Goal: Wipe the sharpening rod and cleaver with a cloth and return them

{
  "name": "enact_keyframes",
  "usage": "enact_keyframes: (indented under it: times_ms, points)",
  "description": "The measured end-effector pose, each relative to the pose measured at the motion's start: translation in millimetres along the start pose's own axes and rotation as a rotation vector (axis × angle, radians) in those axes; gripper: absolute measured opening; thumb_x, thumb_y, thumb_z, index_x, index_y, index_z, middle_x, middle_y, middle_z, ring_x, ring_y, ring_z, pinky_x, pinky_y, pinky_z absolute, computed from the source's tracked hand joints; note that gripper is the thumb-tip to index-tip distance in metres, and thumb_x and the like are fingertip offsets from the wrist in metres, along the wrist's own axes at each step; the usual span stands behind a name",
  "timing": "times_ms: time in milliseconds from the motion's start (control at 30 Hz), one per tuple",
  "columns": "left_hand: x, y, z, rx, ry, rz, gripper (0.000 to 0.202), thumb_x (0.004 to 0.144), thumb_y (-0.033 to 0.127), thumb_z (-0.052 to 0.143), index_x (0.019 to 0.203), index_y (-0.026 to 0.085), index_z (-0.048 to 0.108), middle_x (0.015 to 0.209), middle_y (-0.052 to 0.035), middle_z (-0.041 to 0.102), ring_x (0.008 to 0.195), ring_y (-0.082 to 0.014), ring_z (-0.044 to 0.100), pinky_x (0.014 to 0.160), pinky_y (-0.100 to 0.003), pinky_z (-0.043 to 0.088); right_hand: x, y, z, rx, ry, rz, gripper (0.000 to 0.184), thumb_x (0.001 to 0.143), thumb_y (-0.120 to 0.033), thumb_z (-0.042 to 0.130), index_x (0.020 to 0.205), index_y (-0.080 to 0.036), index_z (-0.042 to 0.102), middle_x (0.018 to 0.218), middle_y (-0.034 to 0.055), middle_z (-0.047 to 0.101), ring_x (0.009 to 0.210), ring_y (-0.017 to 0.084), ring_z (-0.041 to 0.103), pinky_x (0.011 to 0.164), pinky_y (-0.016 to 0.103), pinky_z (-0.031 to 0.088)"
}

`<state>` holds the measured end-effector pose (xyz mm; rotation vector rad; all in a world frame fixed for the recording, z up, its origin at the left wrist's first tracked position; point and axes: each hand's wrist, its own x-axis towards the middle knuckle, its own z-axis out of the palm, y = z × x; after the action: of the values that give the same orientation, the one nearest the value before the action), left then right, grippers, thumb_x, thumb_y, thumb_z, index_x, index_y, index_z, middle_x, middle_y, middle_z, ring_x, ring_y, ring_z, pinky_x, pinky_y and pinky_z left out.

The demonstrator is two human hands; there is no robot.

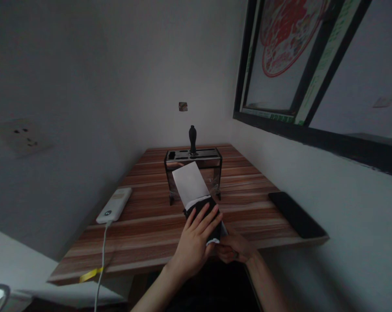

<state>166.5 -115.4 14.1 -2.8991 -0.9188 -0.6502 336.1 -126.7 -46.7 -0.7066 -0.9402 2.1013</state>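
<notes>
A flat white sheet or board (191, 184), its lower part covered by a black wrap (200, 211) with torn-looking white edges, is tilted up to the left above the table's front edge. My left hand (196, 236) lies across the black wrap, fingers stretched and slightly apart on its upper face. Curled under the lower right end, my right hand (233, 247) grips the wrapped board; some of its fingers are hidden behind it. Just beyond stands a small black and silver rack-like frame (219, 173) with a dark upright handle (192, 138) on top, partly covered by the board.
On the wood-grain table (144, 242), a white power bank (114, 206) with a cable (104, 251) and yellow tag (90, 274) lies left. A black phone (296, 214) lies near the right edge. Walls close in on both sides; a dark-framed window (280, 56) is upper right.
</notes>
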Motion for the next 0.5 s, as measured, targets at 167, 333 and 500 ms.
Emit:
enact_keyframes:
  times_ms: [167, 333, 500]
  points:
    - [-0.2, -0.1, 0.9, -0.018, 0.003, -0.001, 0.077, 0.075, 0.005, 0.047, 0.145, 0.025, 0.021, 0.153, 0.0016, 0.017, 0.141, -0.0225, 0.011, 0.113, -0.047, 0.012, -0.1, 0.2, 0.6, -0.012, -0.002, -0.006, 0.041, 0.064, -0.044, 0.075, 0.065, -0.02, 0.041, 0.033, -0.0147, 0.032, 0.026, 0.001, 0.02, 0.031, 0.015, 0.016]
    - [0.5, -1.8, 1.6, -0.016, 0.001, -0.003, 0.077, 0.076, 0.005, 0.046, 0.145, 0.025, 0.019, 0.153, 0.0021, 0.015, 0.142, -0.0213, 0.008, 0.113, -0.046, 0.011, -0.2, 0.0, -0.1, -0.016, 0.002, -0.003, 0.041, 0.065, -0.044, 0.074, 0.068, -0.02, 0.041, 0.034, -0.015, 0.032, 0.027, 0.001, 0.02, 0.031, 0.015, 0.014]
    - [3.1, -1.5, 1.7, 0.01, 0.002, -0.017, 0.077, 0.078, 0.008, 0.047, 0.146, 0.026, 0.016, 0.154, 0.0016, 0.013, 0.142, -0.0221, 0.008, 0.113, -0.047, 0.012, 0.2, -0.9, 1.2, -0.011, 0.026, 0.013, 0.041, 0.065, -0.044, 0.074, 0.064, -0.02, 0.041, 0.034, -0.0144, 0.031, 0.027, 0.001, 0.02, 0.031, 0.015, 0.014]
